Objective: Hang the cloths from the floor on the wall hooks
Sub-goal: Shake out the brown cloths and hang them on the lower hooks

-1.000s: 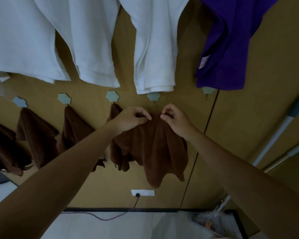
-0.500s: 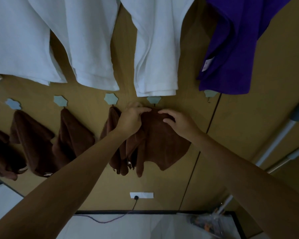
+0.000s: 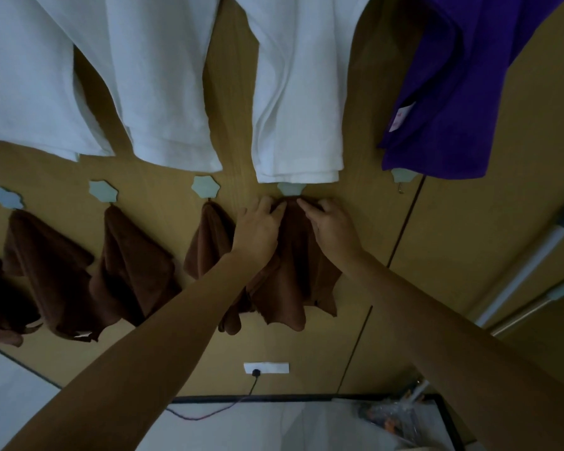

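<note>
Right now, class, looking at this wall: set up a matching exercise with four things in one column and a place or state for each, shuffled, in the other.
Things
1. purple towel
2. rightmost brown cloth
3. wall socket
4. rightmost hook

Places or states
a. low on the wall, cable plugged in
b. touched by the left hand and the right hand
c. carries nothing
d. top right

Pairs: 1-d, 2-b, 3-a, 4-c

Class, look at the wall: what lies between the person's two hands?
In the head view, the gathered top of a brown cloth lies between the left hand and the right hand, just below a pale hook plate.
</note>
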Tool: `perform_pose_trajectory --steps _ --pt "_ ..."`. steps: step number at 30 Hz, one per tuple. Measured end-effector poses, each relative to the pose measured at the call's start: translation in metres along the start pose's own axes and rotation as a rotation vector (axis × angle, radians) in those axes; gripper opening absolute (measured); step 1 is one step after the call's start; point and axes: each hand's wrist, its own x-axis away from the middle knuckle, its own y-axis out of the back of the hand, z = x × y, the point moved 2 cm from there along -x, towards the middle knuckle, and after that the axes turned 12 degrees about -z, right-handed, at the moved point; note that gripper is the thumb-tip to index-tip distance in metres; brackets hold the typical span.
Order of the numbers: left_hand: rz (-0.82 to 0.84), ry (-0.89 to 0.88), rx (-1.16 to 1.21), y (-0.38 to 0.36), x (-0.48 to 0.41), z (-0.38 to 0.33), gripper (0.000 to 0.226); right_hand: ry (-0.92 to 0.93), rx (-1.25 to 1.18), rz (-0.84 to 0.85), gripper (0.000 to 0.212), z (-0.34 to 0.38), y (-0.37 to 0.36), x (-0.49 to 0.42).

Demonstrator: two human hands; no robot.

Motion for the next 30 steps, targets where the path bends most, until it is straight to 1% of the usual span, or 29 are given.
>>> perform_pose_trajectory --steps 3,5,7,8,9,10,12,14,17,18,21,23,26,28,30 --pt "0.036 0.079 0.139 -0.008 0.005 0.002 0.051 -0.014 -0.029 -0.011 0.032 -0.001 -0.001 0.005" --pt "0.062 0.185 0.302 -0.016 0.008 0.004 0.047 -0.089 -0.094 0.014 0.035 0.002 0.0 0.008" --pt "0.127 0.313 0.468 -0.02 0.005 0.0 0.041 -0.162 -0.125 0.046 0.036 0.006 0.001 0.011" --pt "0.139 0.348 0.506 -0.021 0.004 -0.003 0.039 -0.181 -0.118 0.035 0.037 0.007 0.002 0.012" --pt "0.139 0.366 0.491 -0.021 0.004 -0.005 0.039 -0.188 -0.096 0.014 0.036 0.007 0.002 0.013" --pt "0.127 0.36 0.419 -0.019 0.004 -0.007 0.041 -0.185 -0.057 -0.008 0.035 0.006 0.003 0.012" --pt "0.075 0.293 0.23 -0.015 0.008 -0.007 0.045 -0.171 0.028 -0.013 0.033 0.006 0.004 0.011" --pt "0.05 0.231 0.173 -0.014 0.01 -0.007 0.044 -0.178 0.047 0.023 0.035 0.007 0.004 0.012" --pt "0.106 0.23 0.302 -0.018 0.011 -0.007 0.035 -0.21 -0.029 0.105 0.042 0.011 0.004 0.017" --pt "0.136 0.246 0.357 -0.019 0.012 -0.008 0.034 -0.252 -0.085 0.141 0.043 0.012 0.004 0.019" --pt "0.216 0.281 0.43 -0.022 0.018 -0.009 0.034 -0.472 -0.277 0.285 0.049 0.015 0.004 0.025" --pt "0.219 0.26 0.32 -0.024 0.021 -0.005 0.036 -0.565 -0.316 0.364 0.052 0.016 0.004 0.026" --pt "0.195 0.187 0.066 -0.017 0.023 -0.004 0.041 -0.618 -0.308 0.408 0.051 0.016 0.004 0.027" --pt "0.259 0.132 -0.016 -0.013 0.025 -0.005 0.048 -0.613 -0.276 0.411 0.052 0.018 0.006 0.029" --pt "0.354 0.08 -0.095 -0.012 0.03 -0.005 0.057 -0.563 -0.216 0.415 0.056 0.02 0.009 0.033"
